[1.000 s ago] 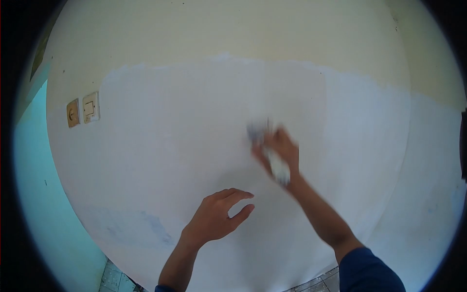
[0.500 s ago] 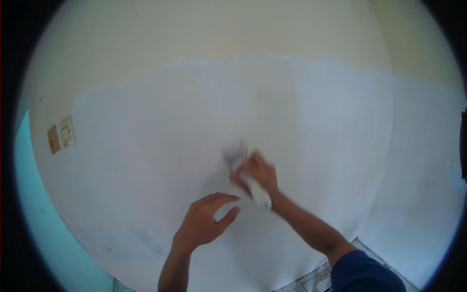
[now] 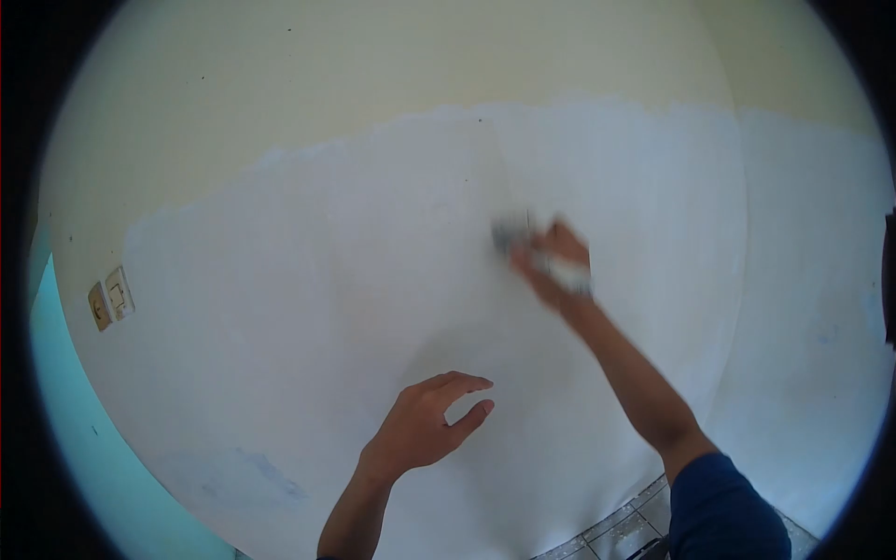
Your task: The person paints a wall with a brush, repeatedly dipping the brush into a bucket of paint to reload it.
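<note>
On the white-coated area [image 3: 373, 243] of the wall, right of center in the head view, is the brush-like tool [image 3: 510, 233], its head angled up and to the left. The right hand [image 3: 563, 246] grips it, fingers closed around the pale handle [image 3: 567, 274]; motion blur hides the exact finger placement and whether the head touches the surface. The left hand [image 3: 420, 427] is held lower, in front of the wall, thumb and fingers parted in a loose C-shape and holding nothing; contact with the wall cannot be determined. The uncoated yellowish area [image 3: 327, 84] lies above the ragged white edge; a switch [image 3: 119, 292] and a socket [image 3: 99, 307] are at far left. The step in hand is judged to be a working stroke over the white area. A further stroke would call for a firm right grip, the tool head level with the surface, and the left hand kept clear of its path.
</note>
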Available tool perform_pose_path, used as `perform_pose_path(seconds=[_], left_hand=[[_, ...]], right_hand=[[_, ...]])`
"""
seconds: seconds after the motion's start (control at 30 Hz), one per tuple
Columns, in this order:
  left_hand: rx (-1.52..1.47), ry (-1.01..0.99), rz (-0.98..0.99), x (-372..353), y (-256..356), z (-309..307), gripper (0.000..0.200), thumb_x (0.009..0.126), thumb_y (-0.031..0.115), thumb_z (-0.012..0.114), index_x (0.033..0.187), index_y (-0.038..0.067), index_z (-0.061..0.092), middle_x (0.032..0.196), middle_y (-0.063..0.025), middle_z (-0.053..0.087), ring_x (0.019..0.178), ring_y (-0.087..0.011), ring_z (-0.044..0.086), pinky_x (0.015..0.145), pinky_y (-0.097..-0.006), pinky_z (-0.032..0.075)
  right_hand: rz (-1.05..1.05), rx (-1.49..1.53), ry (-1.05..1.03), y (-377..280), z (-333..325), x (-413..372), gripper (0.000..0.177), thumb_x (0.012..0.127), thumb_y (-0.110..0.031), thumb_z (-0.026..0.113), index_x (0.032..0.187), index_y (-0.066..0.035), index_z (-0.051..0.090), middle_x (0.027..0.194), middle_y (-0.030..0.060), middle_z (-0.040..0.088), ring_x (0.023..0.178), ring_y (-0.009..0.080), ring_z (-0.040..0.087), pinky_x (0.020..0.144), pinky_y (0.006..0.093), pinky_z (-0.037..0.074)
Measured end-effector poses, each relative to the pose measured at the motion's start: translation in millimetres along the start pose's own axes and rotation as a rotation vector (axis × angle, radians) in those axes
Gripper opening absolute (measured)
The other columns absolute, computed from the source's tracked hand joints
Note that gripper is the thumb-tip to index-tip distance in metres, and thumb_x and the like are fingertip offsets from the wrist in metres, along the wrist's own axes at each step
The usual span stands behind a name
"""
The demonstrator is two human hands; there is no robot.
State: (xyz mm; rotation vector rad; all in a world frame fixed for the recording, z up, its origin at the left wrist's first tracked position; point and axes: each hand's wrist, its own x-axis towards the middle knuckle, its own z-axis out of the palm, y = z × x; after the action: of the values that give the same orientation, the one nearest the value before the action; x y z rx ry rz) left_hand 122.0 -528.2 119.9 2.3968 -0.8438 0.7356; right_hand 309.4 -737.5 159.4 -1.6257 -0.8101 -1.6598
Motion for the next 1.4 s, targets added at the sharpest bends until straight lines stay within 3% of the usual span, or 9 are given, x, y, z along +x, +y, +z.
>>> perform_pose_path(seconds=[0.1, 0.37, 0.5, 0.67, 0.83, 1.0, 1.2, 1.33, 1.4], left_hand=[[0.020, -0.004, -0.006, -6.6, 0.0, -2.6, 0.021, 0.089, 0.019, 0.068, 0.106, 0.007, 0.068, 0.105, -0.0072, 0.070, 0.094, -0.0199, 0.067, 0.054, -0.0287, 0.055], [0.006, 0.001, -0.098, 18.1, 19.8, 9.3, 0.022, 0.088, 0.019, 0.069, 0.106, 0.007, 0.068, 0.103, -0.0081, 0.070, 0.093, -0.0217, 0.068, 0.064, -0.0297, 0.055], [0.112, 0.038, -0.054, 10.0, 26.2, 9.0, 0.021, 0.088, 0.019, 0.069, 0.105, 0.007, 0.068, 0.103, -0.0084, 0.070, 0.092, -0.0216, 0.068, 0.068, -0.0313, 0.055], [0.212, 0.084, -0.081, -21.7, 18.8, -33.9, 0.020, 0.089, 0.018, 0.068, 0.105, 0.006, 0.068, 0.102, -0.0085, 0.070, 0.091, -0.0218, 0.068, 0.067, -0.0312, 0.055], [0.115, 0.105, -0.118, -12.6, 28.7, -29.2, 0.020, 0.088, 0.018, 0.069, 0.104, 0.006, 0.068, 0.103, -0.0089, 0.070, 0.093, -0.0227, 0.068, 0.075, -0.0324, 0.055], [0.130, 0.059, -0.092, -10.3, 30.6, -4.6, 0.020, 0.089, 0.019, 0.068, 0.105, 0.007, 0.068, 0.104, -0.0093, 0.070, 0.094, -0.0239, 0.068, 0.076, -0.0337, 0.056], [0.167, 0.053, -0.227, -49.8, 24.5, -31.8, 0.021, 0.088, 0.019, 0.068, 0.105, 0.007, 0.069, 0.104, -0.0094, 0.070, 0.096, -0.0245, 0.068, 0.083, -0.0348, 0.054], [0.180, 0.098, -0.115, -45.5, 11.3, -37.6, 0.020, 0.089, 0.021, 0.067, 0.103, 0.007, 0.068, 0.100, -0.0091, 0.071, 0.082, -0.0223, 0.069, 0.065, -0.0315, 0.055], [0.126, 0.083, -0.164, -34.2, 18.5, -31.6, 0.020, 0.089, 0.019, 0.068, 0.104, 0.006, 0.068, 0.102, -0.0091, 0.070, 0.091, -0.0236, 0.068, 0.076, -0.0329, 0.054]], right_hand=[[0.282, 0.092, -0.439, -19.5, -37.8, -95.8, 0.023, 0.074, -0.025, 0.077, 0.072, -0.009, 0.062, 0.071, 0.0093, 0.051, 0.061, 0.0254, 0.051, 0.055, 0.0377, 0.045], [-0.333, 0.062, 0.383, -26.7, -42.1, 124.6, 0.025, 0.074, -0.008, 0.076, 0.061, -0.004, 0.055, 0.060, 0.0067, 0.050, 0.060, 0.0231, 0.043, 0.052, 0.0357, 0.036], [-0.327, 0.307, 0.179, 7.3, 8.4, 53.8, 0.012, 0.075, -0.011, 0.075, 0.072, -0.010, 0.064, 0.067, 0.0076, 0.053, 0.064, 0.0246, 0.052, 0.053, 0.0377, 0.042], [0.265, 0.170, -0.623, -18.6, -52.9, -138.1, 0.018, 0.076, -0.027, 0.076, 0.086, -0.014, 0.069, 0.087, 0.0103, 0.061, 0.073, 0.0245, 0.064, 0.061, 0.0357, 0.054], [-0.103, 0.099, 0.122, -64.0, -51.1, 40.5, 0.017, 0.075, -0.018, 0.078, 0.086, -0.007, 0.069, 0.078, 0.0089, 0.059, 0.068, 0.0242, 0.054, 0.058, 0.0356, 0.048], [-0.075, 0.294, 0.107, -55.6, 11.1, 96.0, 0.017, 0.075, -0.013, 0.079, 0.086, -0.008, 0.067, 0.083, 0.0101, 0.060, 0.073, 0.0273, 0.057, 0.060, 0.0382, 0.047], [0.193, 0.262, -0.497, -63.4, -23.3, -164.2, 0.016, 0.072, -0.018, 0.080, 0.079, -0.016, 0.065, 0.084, 0.0096, 0.059, 0.069, 0.0240, 0.064, 0.058, 0.0355, 0.054], [-0.012, 0.149, -0.106, -68.7, -41.8, -69.6, 0.017, 0.072, -0.016, 0.078, 0.073, -0.010, 0.063, 0.071, 0.0087, 0.053, 0.061, 0.0228, 0.056, 0.054, 0.0334, 0.051], [0.036, 0.145, 0.086, -89.9, -43.6, 14.3, 0.017, 0.073, -0.016, 0.078, 0.074, -0.007, 0.064, 0.071, 0.0094, 0.053, 0.062, 0.0238, 0.055, 0.056, 0.0331, 0.050]])
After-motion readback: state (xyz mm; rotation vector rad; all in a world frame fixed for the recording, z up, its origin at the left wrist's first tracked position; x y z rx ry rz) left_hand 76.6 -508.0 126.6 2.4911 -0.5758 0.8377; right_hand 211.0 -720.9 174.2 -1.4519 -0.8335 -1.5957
